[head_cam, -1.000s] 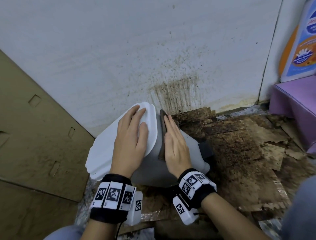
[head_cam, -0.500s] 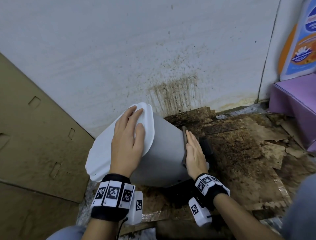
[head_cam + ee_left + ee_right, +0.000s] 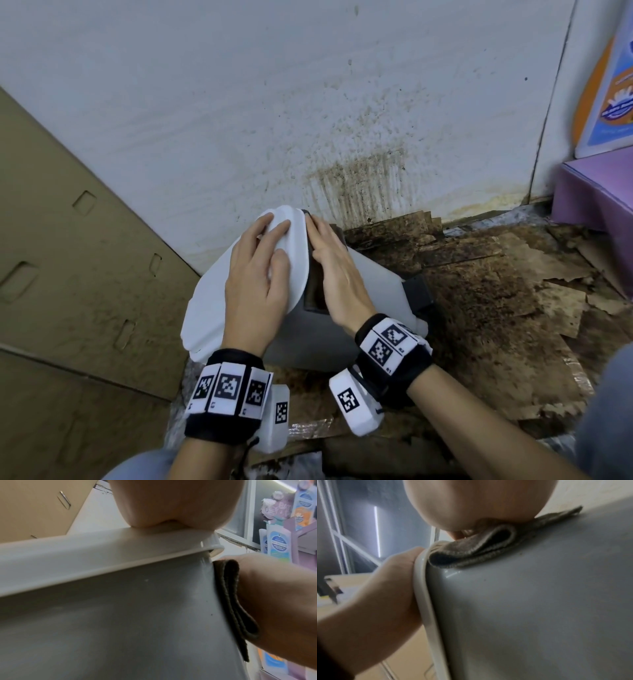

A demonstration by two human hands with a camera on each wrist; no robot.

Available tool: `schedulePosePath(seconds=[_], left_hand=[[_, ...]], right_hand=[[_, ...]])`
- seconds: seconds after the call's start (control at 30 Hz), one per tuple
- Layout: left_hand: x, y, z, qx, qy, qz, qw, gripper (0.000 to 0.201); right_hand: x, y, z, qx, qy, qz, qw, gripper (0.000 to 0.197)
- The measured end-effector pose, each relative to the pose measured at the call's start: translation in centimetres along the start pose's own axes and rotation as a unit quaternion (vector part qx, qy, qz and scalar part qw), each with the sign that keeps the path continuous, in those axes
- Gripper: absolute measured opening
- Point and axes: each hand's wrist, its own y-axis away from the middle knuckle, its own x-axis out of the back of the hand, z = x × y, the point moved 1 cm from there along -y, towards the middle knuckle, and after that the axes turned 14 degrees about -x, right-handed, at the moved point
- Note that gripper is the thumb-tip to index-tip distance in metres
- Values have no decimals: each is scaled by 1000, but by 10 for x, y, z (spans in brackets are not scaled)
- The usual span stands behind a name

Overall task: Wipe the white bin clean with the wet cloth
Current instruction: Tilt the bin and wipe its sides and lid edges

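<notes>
Nearest are the two wrists, each wrapped in a black band with black-and-white square-patterned tags (image 3: 228, 385). Just beyond them the white plastic bin (image 3: 370, 298) lies tipped on its side on the floor, its flat white lid (image 3: 205, 308) facing left and its grey-looking body running off to the right. The left hand (image 3: 255, 284) lies flat on the lid, fingers straight and spread, steadying it without curling round anything. The right hand (image 3: 337, 274) is also flat — fingers straight, palm down — pressing a folded dark brown-grey cloth (image 3: 314, 287) against the bin's upper side, right up against the lid's rim. From the left wrist view the cloth (image 3: 235, 601) shows as a doubled fold squeezed between that hand and the bin wall (image 3: 120, 628); the right wrist view shows the same fold (image 3: 471, 553) butting against the lid's edge (image 3: 426, 588). Under and beyond the bin the floor is covered with torn, badly stained brown cardboard (image 3: 479, 301). Flat tan cardboard sheets (image 3: 68, 274) lean at the left. Behind stands a white wall (image 3: 274, 102) with a dark splatter stain (image 3: 356, 185) just past the bin — and at far right a purple box (image 3: 599, 198) with a blue and orange printed package (image 3: 613, 102) above it.
</notes>
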Motion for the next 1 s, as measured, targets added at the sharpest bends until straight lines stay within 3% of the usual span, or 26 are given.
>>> schedulePosePath(seconds=[0.07, 0.27, 0.57, 0.7, 1.0], left_hand=[[2, 1, -2, -4, 5, 3, 1000, 46], [-2, 0, 1, -6, 18, -5, 1000, 43], [1, -3, 2, 11, 26, 4, 1000, 42], [-4, -4, 4, 13, 20, 4, 1000, 41], [-1, 0, 3, 27, 23, 34, 999, 42]], right_hand=[[-2, 0, 6, 11, 28, -5, 1000, 60], [-3, 4, 30, 34, 46, 71, 996, 52], [45, 13, 117, -155, 51, 77, 984, 49], [45, 8, 120, -178, 53, 78, 980, 50], [30, -1, 103, -141, 47, 126, 981, 62]])
